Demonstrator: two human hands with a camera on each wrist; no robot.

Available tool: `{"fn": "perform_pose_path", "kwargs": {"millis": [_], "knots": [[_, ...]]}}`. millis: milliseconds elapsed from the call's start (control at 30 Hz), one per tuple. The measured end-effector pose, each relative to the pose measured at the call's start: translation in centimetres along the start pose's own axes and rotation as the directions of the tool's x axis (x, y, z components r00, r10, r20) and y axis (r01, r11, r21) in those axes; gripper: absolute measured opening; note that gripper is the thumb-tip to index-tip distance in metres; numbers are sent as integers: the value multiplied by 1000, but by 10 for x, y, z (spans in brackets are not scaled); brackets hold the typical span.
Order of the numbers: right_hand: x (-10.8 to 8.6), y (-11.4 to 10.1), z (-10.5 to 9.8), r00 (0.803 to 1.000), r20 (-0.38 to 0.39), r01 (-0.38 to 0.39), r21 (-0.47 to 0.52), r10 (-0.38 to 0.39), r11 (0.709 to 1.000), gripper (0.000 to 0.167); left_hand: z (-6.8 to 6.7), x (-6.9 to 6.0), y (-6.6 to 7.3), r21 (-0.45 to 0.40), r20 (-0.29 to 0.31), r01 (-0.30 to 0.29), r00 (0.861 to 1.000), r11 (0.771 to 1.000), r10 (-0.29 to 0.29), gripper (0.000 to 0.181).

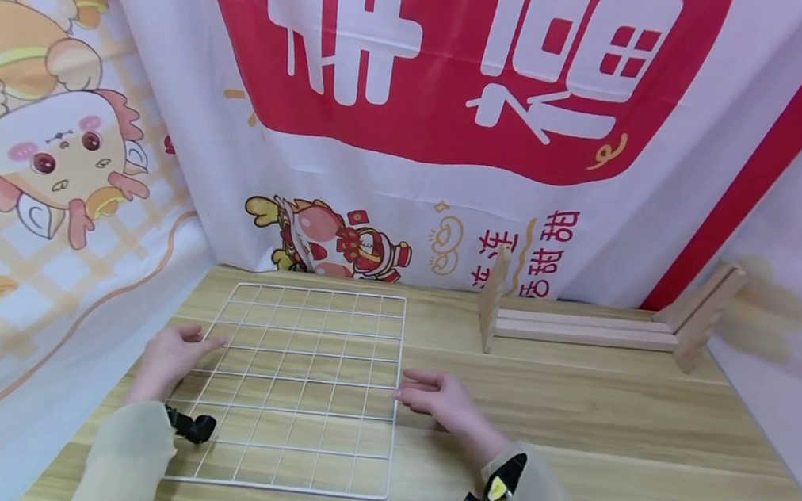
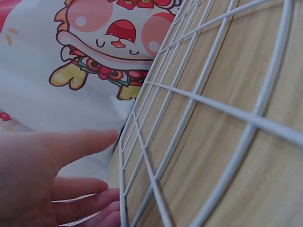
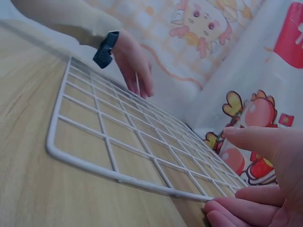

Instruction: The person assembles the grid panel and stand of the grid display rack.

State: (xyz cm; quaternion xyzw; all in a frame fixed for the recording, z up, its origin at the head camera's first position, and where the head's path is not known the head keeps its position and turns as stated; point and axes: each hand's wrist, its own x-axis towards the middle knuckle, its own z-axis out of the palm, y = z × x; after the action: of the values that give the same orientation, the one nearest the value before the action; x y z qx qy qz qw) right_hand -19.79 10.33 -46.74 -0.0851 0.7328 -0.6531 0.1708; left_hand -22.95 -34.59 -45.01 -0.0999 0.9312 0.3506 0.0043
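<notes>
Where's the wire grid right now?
In the head view, the wire grid is left of centre, between the left hand and right hand, with the wooden stand farther right.

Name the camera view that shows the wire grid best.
The head view: nearly the whole wire grid shows there, seen from above. The left wrist view shows only part of it, close up; the right wrist view shows it slanting away.

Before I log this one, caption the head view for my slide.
Left hand and right hand flank a white rectangular wire grid on a wood-grain table; pale wooden frame at back right.
</notes>
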Motion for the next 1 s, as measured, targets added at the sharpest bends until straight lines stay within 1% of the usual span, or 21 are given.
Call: {"fn": "perform_pose_path", "kwargs": {"millis": [133, 233, 300, 367, 433, 500, 600, 633, 667, 733, 800, 900, 1000], "knots": [[1, 3, -12, 998, -18, -50, 109, 53, 993, 63, 4, -1, 3, -12, -6, -17, 1000, 1000, 16, 75], [1, 5, -18, 996, -32, -79, 136, 84, 988, 64, 7, -1, 3, -20, -17, -35, 999, 999, 35, 68], [1, 6, -21, 995, -49, -76, 143, 84, 987, 64, 8, 1, 2, -21, -27, -56, 998, 998, 55, 65], [1, 7, -22, 993, -78, -73, 152, 86, 986, 62, 9, 3, 1, -43, -38, -65, 997, 997, 63, 62], [2, 8, -22, 990, -114, -62, 161, 81, 985, 59, 10, 5, -2, -88, -44, -59, 997, 994, 56, 60], [3, 9, -22, 985, -153, -48, 167, 74, 985, 55, 11, 7, -5, -169, -37, -40, 999, 985, 34, 58], [5, 9, -22, 977, -200, -36, 183, 73, 983, 53, 13, 10, -10, -300, -14, 4, 1000, 954, -8, 57], [5, 9, -22, 975, -209, -31, 189, 71, 982, 52, 13, 11, -11, -333, -3, 15, 1000, 943, -17, 57], [5, 9, -22, 974, -217, -29, 190, 71, 981, 52, 14, 12, -12, -344, 2, 26, 1000, 939, -27, 56], [5, 10, -22, 972, -225, -28, 194, 72, 981, 52, 15, 12, -12, -328, 12, 45, 999, 943, -44, 57], [4, 10, -22, 971, -226, -29, 193, 73, 981, 52, 15, 12, -11, -281, 16, 55, 999, 958, -52, 57], [3, 10, -22, 974, -218, -27, 188, 69, 982, 54, 15, 12, -9, -210, 18, 57, 998, 976, -54, 54], [3, 11, -22, 978, -200, -21, 184, 58, 983, 55, 15, 11, -9, -174, 10, 46, 999, 984, -45, 48]]}}
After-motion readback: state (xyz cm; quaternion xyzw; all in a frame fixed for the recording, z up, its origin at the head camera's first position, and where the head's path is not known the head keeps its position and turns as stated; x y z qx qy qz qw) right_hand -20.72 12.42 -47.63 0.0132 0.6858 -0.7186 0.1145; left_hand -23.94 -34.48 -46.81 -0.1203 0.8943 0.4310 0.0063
